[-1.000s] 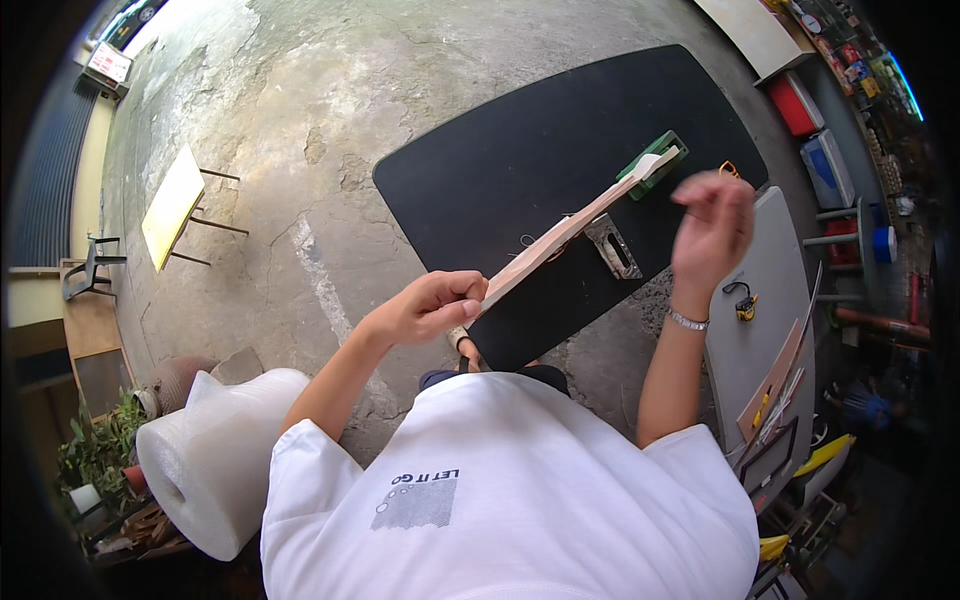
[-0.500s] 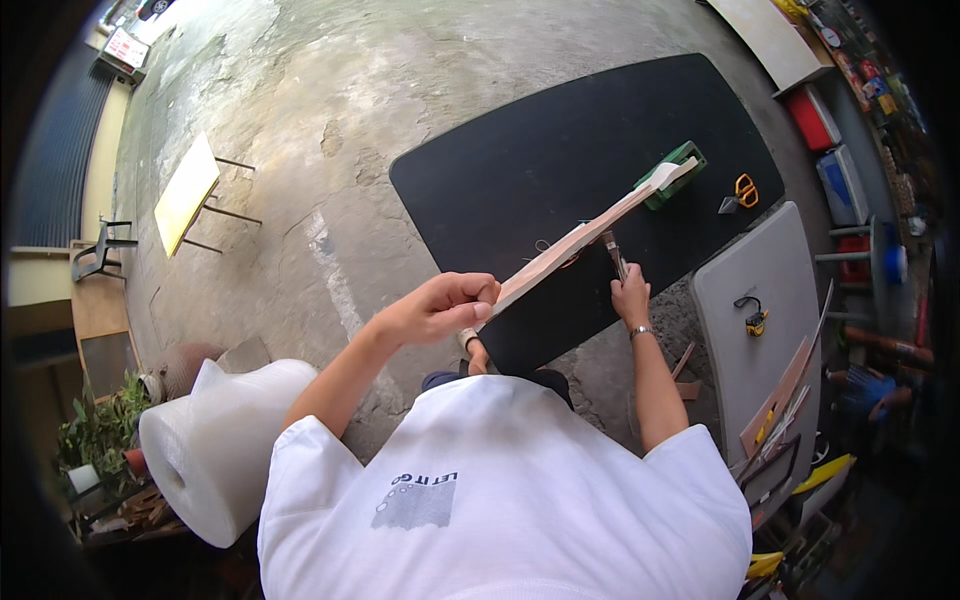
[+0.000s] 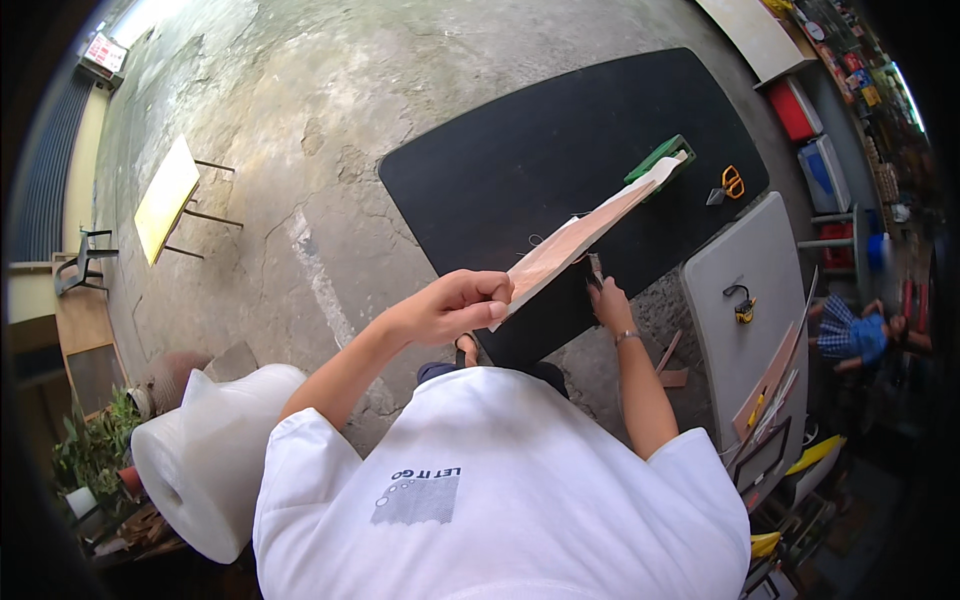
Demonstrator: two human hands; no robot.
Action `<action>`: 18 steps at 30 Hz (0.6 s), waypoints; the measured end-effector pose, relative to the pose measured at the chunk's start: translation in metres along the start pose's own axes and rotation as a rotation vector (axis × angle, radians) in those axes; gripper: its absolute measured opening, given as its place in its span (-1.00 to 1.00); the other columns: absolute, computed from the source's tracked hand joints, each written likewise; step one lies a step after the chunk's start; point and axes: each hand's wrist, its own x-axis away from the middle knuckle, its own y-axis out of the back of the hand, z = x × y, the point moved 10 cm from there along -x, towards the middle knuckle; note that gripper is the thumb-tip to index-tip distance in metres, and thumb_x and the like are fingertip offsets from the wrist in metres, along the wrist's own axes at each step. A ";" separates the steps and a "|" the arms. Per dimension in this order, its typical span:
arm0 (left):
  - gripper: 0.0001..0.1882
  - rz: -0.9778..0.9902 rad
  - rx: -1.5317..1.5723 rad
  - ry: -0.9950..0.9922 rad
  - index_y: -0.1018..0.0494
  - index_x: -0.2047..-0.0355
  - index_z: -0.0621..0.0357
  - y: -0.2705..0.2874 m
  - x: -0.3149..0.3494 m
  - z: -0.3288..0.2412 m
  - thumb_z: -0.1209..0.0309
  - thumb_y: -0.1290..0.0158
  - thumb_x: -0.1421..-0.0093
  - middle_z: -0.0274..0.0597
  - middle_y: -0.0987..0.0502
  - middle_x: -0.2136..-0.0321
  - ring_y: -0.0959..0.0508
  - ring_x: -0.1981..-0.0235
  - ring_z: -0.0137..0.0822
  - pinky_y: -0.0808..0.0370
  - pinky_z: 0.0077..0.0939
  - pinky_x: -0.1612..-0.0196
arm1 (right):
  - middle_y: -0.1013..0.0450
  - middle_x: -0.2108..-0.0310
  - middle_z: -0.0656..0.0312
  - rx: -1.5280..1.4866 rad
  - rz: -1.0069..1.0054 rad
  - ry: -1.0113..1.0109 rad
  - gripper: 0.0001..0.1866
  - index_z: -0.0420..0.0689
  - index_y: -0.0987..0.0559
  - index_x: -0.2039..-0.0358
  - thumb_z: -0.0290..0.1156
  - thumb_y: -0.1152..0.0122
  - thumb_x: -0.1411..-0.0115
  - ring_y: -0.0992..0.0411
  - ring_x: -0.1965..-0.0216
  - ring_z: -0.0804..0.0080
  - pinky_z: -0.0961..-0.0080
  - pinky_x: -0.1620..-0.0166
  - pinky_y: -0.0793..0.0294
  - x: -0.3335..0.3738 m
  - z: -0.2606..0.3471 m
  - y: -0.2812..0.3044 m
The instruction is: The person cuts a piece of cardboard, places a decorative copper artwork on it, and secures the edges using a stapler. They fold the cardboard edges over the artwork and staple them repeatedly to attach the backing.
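Observation:
A long, pale pinkish strip of wood (image 3: 580, 232) slants over the black tabletop (image 3: 500, 170), away and to the right. My left hand (image 3: 462, 305) is closed round its near end. At its far end, the strip overlaps a green tray-like holder (image 3: 657, 160); I cannot tell whether they touch. My right hand (image 3: 610, 306) grips what looks like a paintbrush (image 3: 596, 268), its head pointing away from me beside the strip's right edge. Thin string or wire (image 3: 536, 240) shows just left of the strip, partly hidden by it.
A tool with orange loop handles (image 3: 733, 182) lies at the table's right end. A grey table (image 3: 715, 270) bears a yellow-black tool (image 3: 744, 310) and wood strips. Bubble wrap (image 3: 215, 450) stands at my left. Beyond are a tilted yellow-white board (image 3: 168, 200) and another person (image 3: 860, 335).
The strip has turned, showing more of its broad face. My right hand and the brush have moved left and nearer to me. The whole view has shifted slightly.

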 end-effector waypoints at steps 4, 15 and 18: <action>-0.76 0.039 0.048 -0.024 -0.31 0.44 0.17 -0.004 -0.002 -0.001 0.38 0.06 -0.39 -0.46 -0.27 0.55 -0.21 0.51 -0.59 -0.18 -0.59 0.45 | -0.55 0.45 -0.20 -0.241 0.380 -0.063 -0.60 -0.30 -0.54 0.31 -0.13 -0.18 -0.31 -0.56 0.29 -0.21 0.09 0.27 -0.51 -0.007 0.011 -0.007; -0.69 0.072 0.029 0.015 -0.28 0.47 0.19 -0.004 -0.002 0.004 0.34 0.05 -0.43 -0.42 -0.24 0.49 -0.20 0.53 -0.62 -0.18 -0.65 0.50 | -0.38 0.69 0.28 -0.138 0.251 0.485 -0.68 -0.13 -0.53 0.40 -0.14 -0.37 -0.19 -0.27 0.69 0.34 0.40 0.38 -0.19 0.196 0.255 0.238; -0.69 0.067 0.012 -0.057 -0.29 0.47 0.19 -0.002 -0.003 0.000 0.33 0.05 -0.43 -0.42 -0.24 0.50 -0.21 0.53 -0.61 -0.19 -0.65 0.51 | -0.40 0.68 0.33 -0.081 0.251 0.480 -0.68 -0.12 -0.52 0.41 -0.14 -0.37 -0.18 -0.30 0.68 0.37 0.42 0.36 -0.17 0.193 0.269 0.240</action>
